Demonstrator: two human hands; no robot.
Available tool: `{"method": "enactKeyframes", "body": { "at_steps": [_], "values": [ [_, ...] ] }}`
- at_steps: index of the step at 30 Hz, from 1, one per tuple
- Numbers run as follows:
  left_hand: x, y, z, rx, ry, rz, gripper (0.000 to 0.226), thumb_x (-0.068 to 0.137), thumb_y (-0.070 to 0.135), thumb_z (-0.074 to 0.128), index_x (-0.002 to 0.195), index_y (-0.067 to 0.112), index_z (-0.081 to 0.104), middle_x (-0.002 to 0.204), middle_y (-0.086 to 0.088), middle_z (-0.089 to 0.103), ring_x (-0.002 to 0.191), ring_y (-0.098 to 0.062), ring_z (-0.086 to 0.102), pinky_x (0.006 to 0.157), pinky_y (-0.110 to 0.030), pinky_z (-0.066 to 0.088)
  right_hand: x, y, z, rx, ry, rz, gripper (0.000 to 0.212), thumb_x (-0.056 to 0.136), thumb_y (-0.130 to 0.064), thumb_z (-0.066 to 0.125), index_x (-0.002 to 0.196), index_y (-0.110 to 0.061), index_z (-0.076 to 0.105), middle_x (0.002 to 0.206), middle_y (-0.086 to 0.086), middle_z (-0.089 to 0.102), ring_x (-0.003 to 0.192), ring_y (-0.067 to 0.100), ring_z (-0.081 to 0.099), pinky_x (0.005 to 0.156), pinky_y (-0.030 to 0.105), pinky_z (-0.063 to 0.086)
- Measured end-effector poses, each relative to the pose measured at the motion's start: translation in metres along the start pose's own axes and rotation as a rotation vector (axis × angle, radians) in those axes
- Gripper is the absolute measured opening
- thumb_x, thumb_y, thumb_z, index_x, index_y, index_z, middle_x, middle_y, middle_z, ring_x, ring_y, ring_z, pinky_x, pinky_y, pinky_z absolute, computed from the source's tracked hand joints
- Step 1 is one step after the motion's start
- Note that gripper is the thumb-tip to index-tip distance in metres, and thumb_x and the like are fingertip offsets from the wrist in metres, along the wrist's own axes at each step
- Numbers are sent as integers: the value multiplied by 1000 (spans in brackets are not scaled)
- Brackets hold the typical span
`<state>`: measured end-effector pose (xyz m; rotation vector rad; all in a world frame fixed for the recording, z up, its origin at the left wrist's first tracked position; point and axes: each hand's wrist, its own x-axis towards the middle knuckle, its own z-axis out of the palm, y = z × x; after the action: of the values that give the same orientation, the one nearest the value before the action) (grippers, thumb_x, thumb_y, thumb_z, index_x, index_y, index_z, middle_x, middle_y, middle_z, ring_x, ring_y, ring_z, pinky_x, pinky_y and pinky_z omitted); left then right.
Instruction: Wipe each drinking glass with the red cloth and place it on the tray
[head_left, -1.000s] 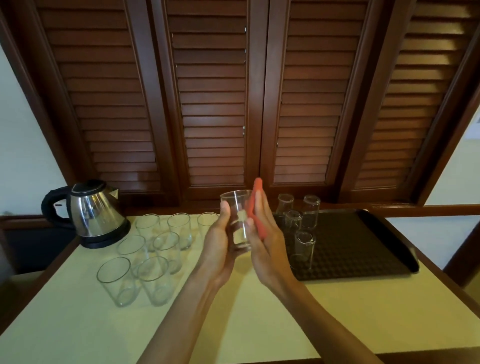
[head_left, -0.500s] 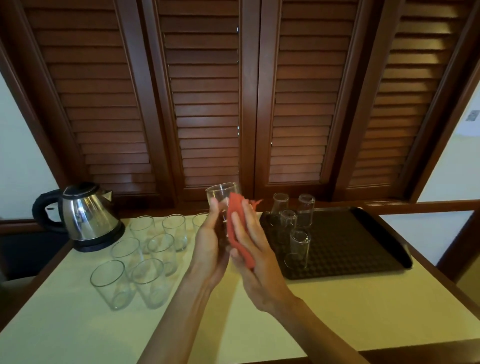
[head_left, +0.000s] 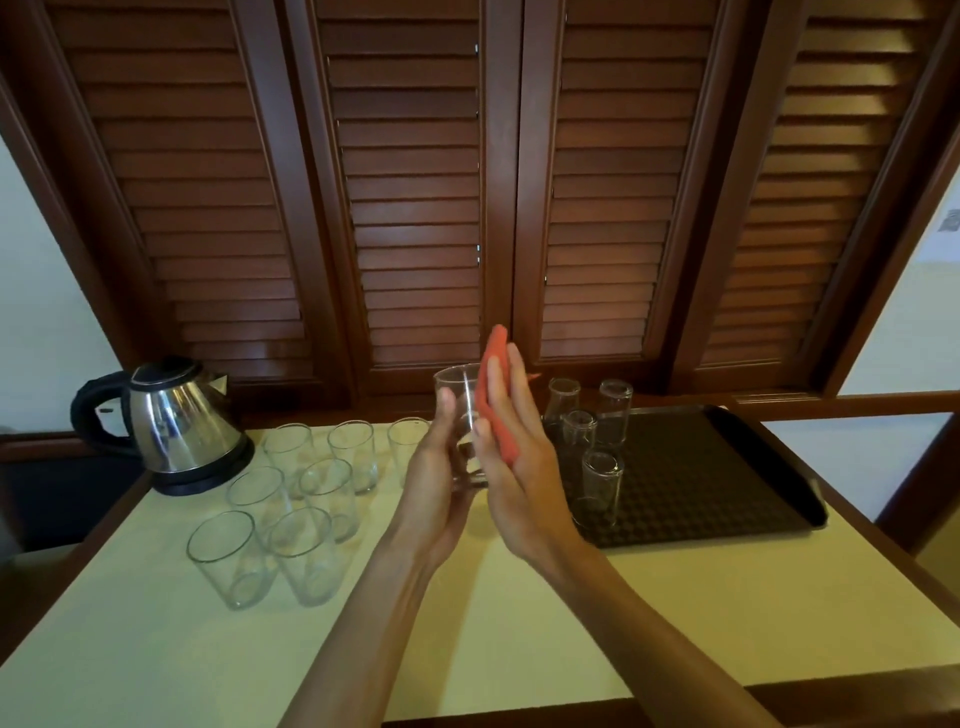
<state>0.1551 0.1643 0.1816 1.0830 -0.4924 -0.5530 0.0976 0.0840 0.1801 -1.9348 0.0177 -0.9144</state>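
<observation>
At frame centre my left hand (head_left: 436, 483) grips the glass (head_left: 460, 415) while my right hand (head_left: 511, 457), fingers straight, presses the red cloth (head_left: 493, 395) on its side; I'd turn the glass steadily, then set it with the 4 on the tray (head_left: 727, 467) at right

The cloth (head_left: 496, 395) is red, the glasses (head_left: 291, 551) clear. The tray (head_left: 701, 467) is black with a dotted texture, the table (head_left: 519, 639) pale yellow, the kettle (head_left: 176, 426) silver and black, the shutters (head_left: 415, 182) dark brown

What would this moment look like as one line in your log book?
step: wiping | left hand: holds glass | right hand: presses red cloth on glass | tray: four glasses upside down
</observation>
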Motion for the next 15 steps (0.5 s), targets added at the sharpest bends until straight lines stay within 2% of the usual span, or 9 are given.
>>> {"method": "enactKeyframes", "body": {
  "at_steps": [2,4,5,7,9,12,13,15],
  "values": [
    [8,8,-1,-76,37,6,56,105,52,38,140,15,62,137,-9,69,132,-24,62,108,-40,49,-10,5,8,-138,-54,-178,60,106,-49,31,159,-22,20,170,-6,1,157,17,-2,126,53,11],
    [15,14,-5,-77,102,17,56,104,53,44,134,12,67,131,-15,72,128,-29,65,111,-46,48,-24,20,9,-154,-107,-251,60,106,-49,29,159,-20,20,170,-6,0,157,20,-4,125,57,9],
    [16,12,-5,-47,110,25,53,106,51,41,133,14,67,129,-15,72,126,-28,66,111,-47,49,-23,25,7,-111,-92,-217,60,106,-50,30,159,-23,19,170,-9,-2,157,18,-5,125,57,11],
    [14,2,-1,46,111,15,48,111,46,32,132,22,68,127,-10,74,122,-22,68,100,-40,55,-6,24,4,-31,-1,-80,59,105,-51,33,157,-28,18,169,-16,-2,156,10,0,124,56,18],
    [8,-5,8,88,79,-30,42,111,47,31,131,32,65,127,-6,73,125,-19,67,92,-31,55,10,13,3,-104,85,-54,57,106,-49,32,157,-26,20,169,-12,5,156,10,4,125,55,18],
    [9,5,5,32,64,-23,47,108,52,34,128,26,68,128,-5,74,123,-18,68,97,-33,53,-8,13,10,-190,-25,-207,57,107,-46,31,158,-24,19,170,-9,3,157,17,0,126,52,7],
    [11,10,2,-34,80,-36,54,105,56,37,126,19,70,126,-9,75,120,-22,70,97,-36,53,-19,18,9,-146,-85,-239,58,107,-48,31,159,-24,20,170,-9,3,157,17,0,126,51,8],
    [13,11,-6,-92,70,-18,63,101,60,39,131,13,69,126,-13,74,122,-27,69,97,-40,53,-26,23,4,19,-120,-149,62,104,-54,35,158,-28,19,169,-18,1,156,9,3,127,46,16]
  ]
}}
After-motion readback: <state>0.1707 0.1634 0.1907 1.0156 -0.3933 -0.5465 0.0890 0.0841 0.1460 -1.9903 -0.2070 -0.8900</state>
